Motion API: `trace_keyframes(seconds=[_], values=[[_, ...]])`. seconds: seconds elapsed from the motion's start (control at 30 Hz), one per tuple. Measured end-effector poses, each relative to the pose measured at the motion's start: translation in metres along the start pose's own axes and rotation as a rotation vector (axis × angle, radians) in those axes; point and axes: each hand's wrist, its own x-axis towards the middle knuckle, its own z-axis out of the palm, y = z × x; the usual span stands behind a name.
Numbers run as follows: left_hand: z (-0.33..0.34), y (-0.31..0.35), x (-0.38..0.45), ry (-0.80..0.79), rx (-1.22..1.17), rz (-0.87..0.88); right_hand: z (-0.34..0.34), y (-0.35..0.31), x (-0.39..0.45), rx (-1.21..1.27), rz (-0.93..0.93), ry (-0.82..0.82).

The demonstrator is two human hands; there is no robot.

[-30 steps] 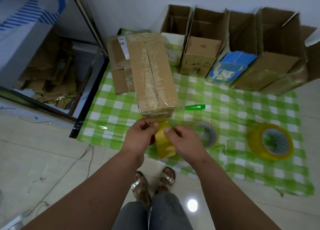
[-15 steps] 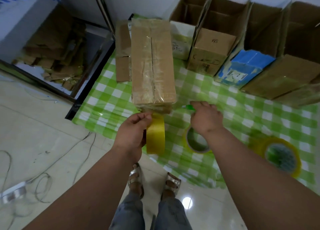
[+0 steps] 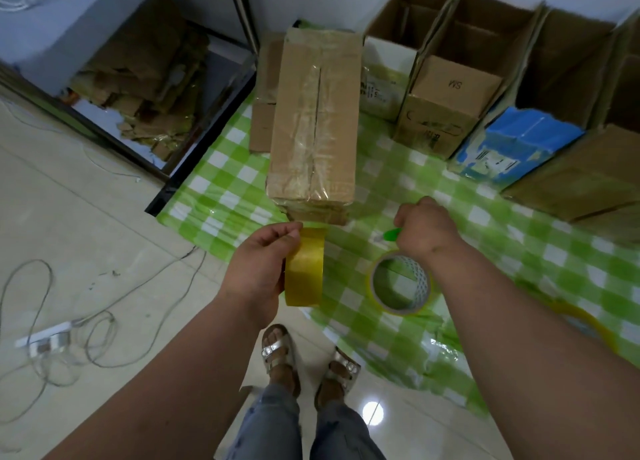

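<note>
A long taped cardboard box [image 3: 313,120] lies on the green checked cloth [image 3: 502,245]. My left hand [image 3: 259,269] grips a yellow tape roll [image 3: 304,269] just in front of the box's near end, with a strip of tape running from the roll to that end. My right hand [image 3: 424,229] is curled round a green cutter [image 3: 391,234] to the right of the box, above a second tape roll [image 3: 400,283] lying flat on the cloth.
Several open cartons [image 3: 446,89] stand along the wall behind the cloth. A third tape roll [image 3: 588,324] shows past my right forearm. A power strip with loose cables [image 3: 45,338] lies on the tiled floor at left. Flattened cardboard [image 3: 138,89] fills the cabinet at left. My feet [image 3: 304,362] stand at the cloth's edge.
My right hand let go of the tape, reached right to the green cutter and closed on it. My left hand kept hold of the yellow roll.
</note>
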Motion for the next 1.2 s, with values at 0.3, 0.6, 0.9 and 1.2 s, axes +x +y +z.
trace_keyframes(seconds=[0.3, 0.6, 0.9, 1.2], values=[[-0.003, -0.002, 0.001, 0.004, -0.001, 0.025, -0.002, 0.008, -0.016, 0.095, -0.020, 0.242], [-0.003, -0.001, 0.001, 0.008, -0.038, 0.012, -0.024, -0.033, -0.106, 1.068, -0.162, 0.066], [-0.001, -0.002, -0.002, -0.012, -0.003, 0.010, -0.018, -0.043, -0.128, 0.904, -0.307, 0.222], [-0.003, 0.000, -0.004, -0.054, -0.010, -0.014, -0.018, -0.075, -0.117, 0.462, -0.490, 0.319]])
